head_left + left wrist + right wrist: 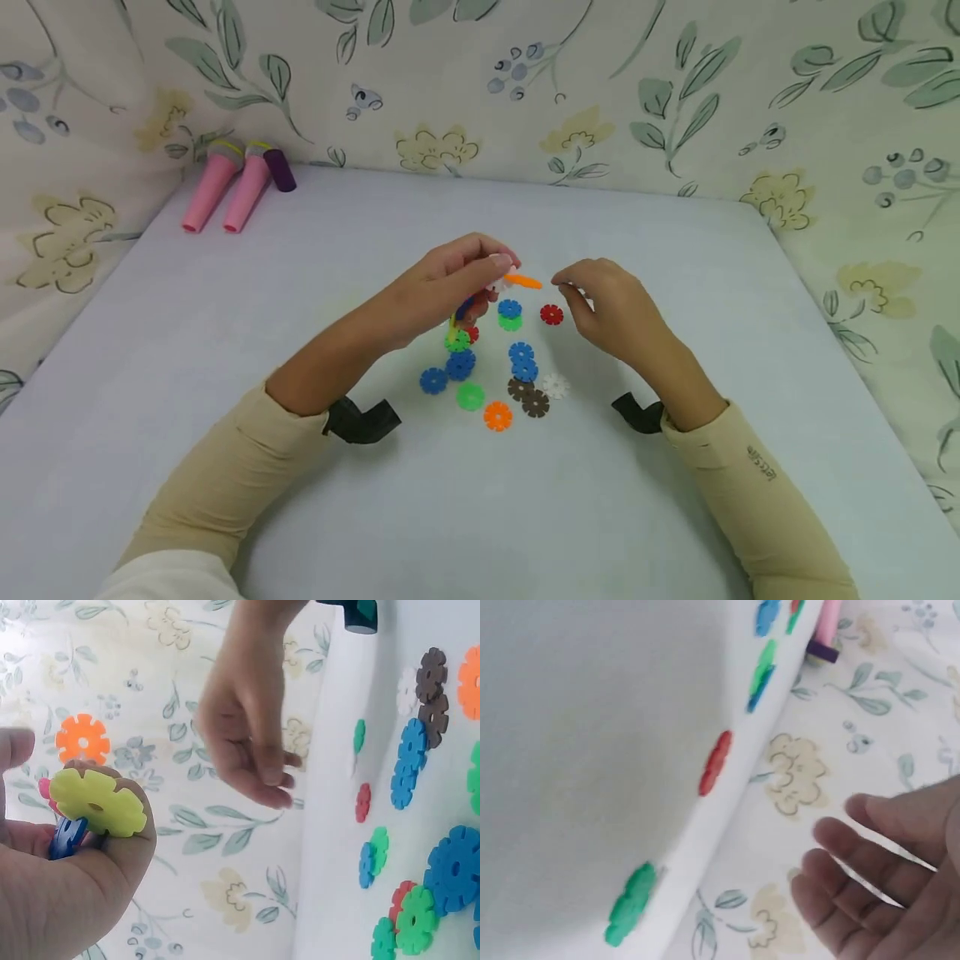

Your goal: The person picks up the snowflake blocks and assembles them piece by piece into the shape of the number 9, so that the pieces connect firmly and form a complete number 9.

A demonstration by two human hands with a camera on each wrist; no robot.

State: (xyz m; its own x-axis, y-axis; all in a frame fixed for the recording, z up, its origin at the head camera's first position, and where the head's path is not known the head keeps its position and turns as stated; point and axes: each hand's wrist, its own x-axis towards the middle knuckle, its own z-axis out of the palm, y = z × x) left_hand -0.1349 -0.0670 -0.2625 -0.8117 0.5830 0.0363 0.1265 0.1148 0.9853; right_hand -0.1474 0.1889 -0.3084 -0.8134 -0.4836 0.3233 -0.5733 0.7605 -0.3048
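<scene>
My left hand point(450, 279) holds a small cluster of joined notched plastic discs above the table. In the left wrist view, the cluster includes a yellow disc point(116, 808), a blue disc point(66, 838), an orange disc point(73, 741) at the far end and a bit of pink point(46, 787); fingers hide the rest. Just right of the orange disc, my right hand point(615, 308) hovers with relaxed, bent fingers and nothing in them, as the right wrist view also shows. Below lie loose discs: a red one point(551, 314), an orange one point(498, 416) and several blue ones point(433, 381).
More notched discs lie on the white table point(480, 517): a light green one point(470, 396), brown ones point(536, 404) and a white one point(556, 386). Two pink microphone-like toys point(213, 187) and a dark purple piece point(280, 170) stand at the back left, before the floral cloth point(592, 50).
</scene>
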